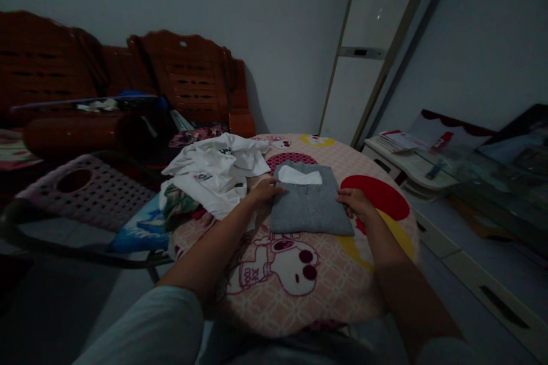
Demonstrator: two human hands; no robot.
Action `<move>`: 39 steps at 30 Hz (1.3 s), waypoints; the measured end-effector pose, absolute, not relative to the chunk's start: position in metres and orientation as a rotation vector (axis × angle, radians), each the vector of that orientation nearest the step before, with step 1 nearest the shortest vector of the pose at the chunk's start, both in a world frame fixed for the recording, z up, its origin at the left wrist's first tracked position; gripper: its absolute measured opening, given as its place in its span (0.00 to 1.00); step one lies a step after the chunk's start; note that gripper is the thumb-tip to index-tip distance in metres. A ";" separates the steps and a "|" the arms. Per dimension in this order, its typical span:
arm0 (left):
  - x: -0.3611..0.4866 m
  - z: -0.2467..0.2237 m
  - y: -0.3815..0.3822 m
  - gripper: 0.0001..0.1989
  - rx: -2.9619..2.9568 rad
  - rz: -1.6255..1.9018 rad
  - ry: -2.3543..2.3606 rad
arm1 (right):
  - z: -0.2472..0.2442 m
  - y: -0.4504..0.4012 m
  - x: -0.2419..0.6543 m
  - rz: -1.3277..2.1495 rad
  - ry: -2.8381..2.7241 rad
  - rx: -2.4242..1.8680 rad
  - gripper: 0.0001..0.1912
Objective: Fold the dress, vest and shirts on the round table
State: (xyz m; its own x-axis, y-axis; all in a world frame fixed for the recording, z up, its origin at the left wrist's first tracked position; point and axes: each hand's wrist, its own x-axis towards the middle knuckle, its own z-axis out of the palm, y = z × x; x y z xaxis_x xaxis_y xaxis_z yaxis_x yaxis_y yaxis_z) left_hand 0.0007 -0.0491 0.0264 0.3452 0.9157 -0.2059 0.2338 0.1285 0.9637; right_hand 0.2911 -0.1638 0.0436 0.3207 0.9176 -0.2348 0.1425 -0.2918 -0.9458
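A folded grey garment (309,208) lies flat on the round table, with a small dark cord or tag near its top middle. On its upper part rests a folded white cloth piece (297,175). My left hand (265,191) pinches the garment's left edge between thumb and fingers. At the opposite edge, my right hand (356,202) is closed on the right side of the same garment. Left of it sits a loose heap of white shirts (214,174) with dark print, and a green patterned cloth (177,208) shows beneath.
A patterned cloth (274,308) with cartoon figures covers the table. To the left stand a woven chair (94,182) holding a blue item (143,228), and a wooden sofa (188,80). A cabinet (449,239) with papers runs along the right.
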 end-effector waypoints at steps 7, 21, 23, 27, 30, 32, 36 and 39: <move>0.002 0.027 -0.092 0.36 1.114 0.767 0.980 | 0.043 -0.194 0.287 1.241 -1.033 -1.624 0.13; -0.006 0.028 -0.125 0.30 1.024 0.603 0.897 | 0.038 -0.207 0.293 1.225 -1.330 -1.709 0.17; -0.006 0.030 -0.126 0.30 1.055 0.580 0.954 | 0.041 -0.210 0.294 1.236 -1.367 -1.697 0.16; -0.006 0.035 -0.131 0.28 1.109 0.518 0.955 | 0.044 -0.214 0.294 1.277 -1.402 -1.687 0.16; -0.010 0.037 -0.130 0.28 1.161 0.488 0.941 | 0.042 -0.216 0.296 1.284 -1.403 -1.730 0.16; -0.015 0.038 -0.125 0.25 1.266 0.499 0.994 | 0.042 -0.215 0.300 1.291 -1.423 -1.757 0.17; -0.022 0.047 -0.111 0.18 1.771 0.756 1.375 | 0.051 -0.205 0.301 0.993 -1.436 -1.901 0.17; -0.014 0.057 -0.105 0.16 2.133 0.954 1.340 | 0.064 -0.186 0.288 0.638 -1.371 -1.875 0.09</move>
